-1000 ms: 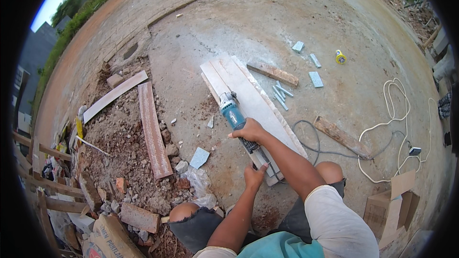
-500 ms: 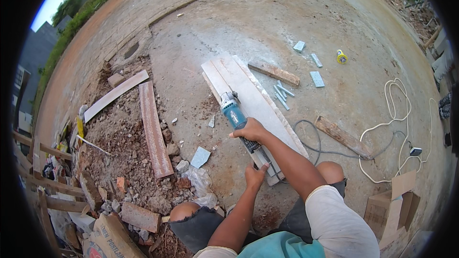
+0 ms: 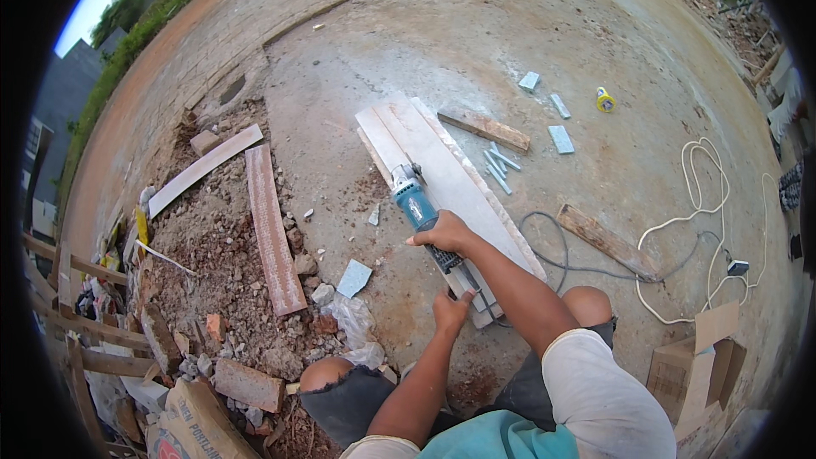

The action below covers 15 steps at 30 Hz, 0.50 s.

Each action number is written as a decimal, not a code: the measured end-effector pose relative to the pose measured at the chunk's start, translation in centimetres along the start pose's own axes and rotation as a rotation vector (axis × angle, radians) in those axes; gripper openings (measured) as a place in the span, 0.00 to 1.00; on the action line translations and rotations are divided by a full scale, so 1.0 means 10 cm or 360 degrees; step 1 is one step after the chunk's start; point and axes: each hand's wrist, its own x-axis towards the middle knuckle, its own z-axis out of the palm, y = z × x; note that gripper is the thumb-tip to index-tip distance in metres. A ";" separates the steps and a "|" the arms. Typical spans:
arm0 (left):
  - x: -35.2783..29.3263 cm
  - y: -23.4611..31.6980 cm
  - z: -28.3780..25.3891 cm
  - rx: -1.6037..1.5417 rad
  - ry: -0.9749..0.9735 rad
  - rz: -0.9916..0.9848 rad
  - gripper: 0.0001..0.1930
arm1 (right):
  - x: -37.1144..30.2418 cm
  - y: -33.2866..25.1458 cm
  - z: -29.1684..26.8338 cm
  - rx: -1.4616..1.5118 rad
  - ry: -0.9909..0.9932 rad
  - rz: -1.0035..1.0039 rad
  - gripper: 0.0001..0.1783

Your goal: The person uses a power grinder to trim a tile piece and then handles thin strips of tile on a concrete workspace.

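On the left, a rubble heap [image 3: 229, 289] with a long reddish plank [image 3: 272, 229] lies beside the concrete floor [image 3: 476, 42]. In the middle, the pale tile stack [image 3: 442, 178] lies flat on the floor. The left hand [image 3: 452, 310] presses its near end with spread fingers, holding nothing. The right hand [image 3: 444, 232] has its grip closed around the blue angle grinder [image 3: 415, 200], whose disc end touches the stack's left edge. Compared with one second ago the grinder sits nearly at the same place, so I judge the cut advances slowly. Further right lies a white cable [image 3: 705, 204].
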 end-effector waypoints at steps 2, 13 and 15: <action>0.00 0.00 0.01 -0.0009 -0.0004 0.0001 0.19 | -0.03 0.00 -0.03 0.0042 -0.0054 0.0001 0.41; -0.05 0.12 -0.01 0.0067 0.0009 0.0013 0.17 | -0.13 0.07 -0.04 0.0060 -0.0089 0.0018 0.42; -0.01 0.04 0.01 0.0045 0.0011 0.0032 0.16 | -0.12 0.09 -0.02 0.0017 -0.0070 0.0027 0.42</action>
